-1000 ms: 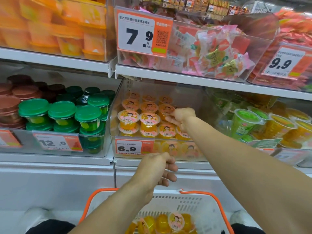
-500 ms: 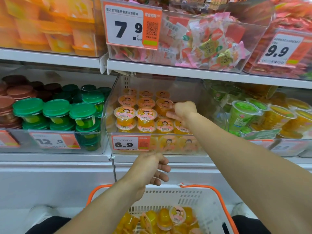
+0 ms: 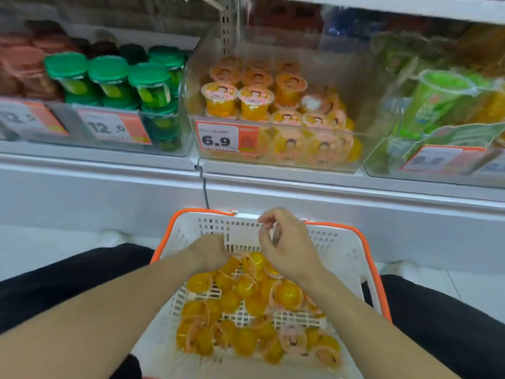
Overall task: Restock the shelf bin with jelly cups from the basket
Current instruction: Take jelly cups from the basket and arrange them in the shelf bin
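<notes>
Several yellow jelly cups (image 3: 288, 295) with pink lids lie loose in the white basket (image 3: 341, 253) with an orange rim, between my knees. My left hand (image 3: 210, 250) reaches down into the far end of the pile and touches the cups; its fingertips are hidden. My right hand (image 3: 287, 247) hovers just above the cups beside it, fingers loosely curled and apart, holding nothing. Higher up, the clear shelf bin (image 3: 382, 105) with the 6.9 price tag (image 3: 218, 139) holds stacked jelly cups (image 3: 255, 102) on its left and middle; its right part shows a gap.
A bin of green-lidded cups (image 3: 109, 72) stands left of the jelly bin, and a bin of green and yellow cups (image 3: 437, 97) stands to its right. The white shelf base (image 3: 328, 192) runs just beyond the basket. My dark-trousered knees (image 3: 68, 283) flank the basket.
Both hands have dropped from the shelf to the basket: the right came out of the bin, the left went down into the cups. The view has tilted downward.
</notes>
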The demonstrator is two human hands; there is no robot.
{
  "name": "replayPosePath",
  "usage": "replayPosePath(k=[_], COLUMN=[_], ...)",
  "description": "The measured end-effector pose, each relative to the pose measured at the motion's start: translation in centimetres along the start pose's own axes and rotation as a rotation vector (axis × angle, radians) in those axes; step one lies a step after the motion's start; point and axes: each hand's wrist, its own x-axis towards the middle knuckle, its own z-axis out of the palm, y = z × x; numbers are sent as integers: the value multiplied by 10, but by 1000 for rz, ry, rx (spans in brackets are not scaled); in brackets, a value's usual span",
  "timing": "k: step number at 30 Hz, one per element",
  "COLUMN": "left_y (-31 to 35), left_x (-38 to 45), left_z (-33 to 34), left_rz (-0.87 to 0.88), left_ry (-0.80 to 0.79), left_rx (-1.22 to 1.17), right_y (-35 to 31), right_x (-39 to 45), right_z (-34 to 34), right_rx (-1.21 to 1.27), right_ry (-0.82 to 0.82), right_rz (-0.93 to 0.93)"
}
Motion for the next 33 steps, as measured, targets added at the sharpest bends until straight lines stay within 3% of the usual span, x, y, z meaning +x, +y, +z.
replayPosePath(k=[4, 7, 15, 22, 27, 31, 33], left_y=[-71, -131, -91, -107, -106, -98, -89], left_x=[6, 27, 16, 20, 14, 11, 9], left_z=[82, 160, 152, 153, 141, 122, 106], left_rz=[-200, -244, -316, -298, -283, -118, -22], left_ry=[-102, -150, -53, 192, 257, 319, 335], left_rx=[93, 84, 297, 141, 11, -229, -326], right_y=[56, 77, 105, 115, 118, 113, 102], right_x=[-47, -74, -94, -98, -97, -93, -85], right_z=[34, 40, 56, 60, 61, 47, 37], right_rx=[-289, -396, -485, -621, -621, -668, -561], right_ry=[-599, -747, -585, -546, -533, -524, -391], right_rz=[234, 374, 536, 550, 450, 454, 535])
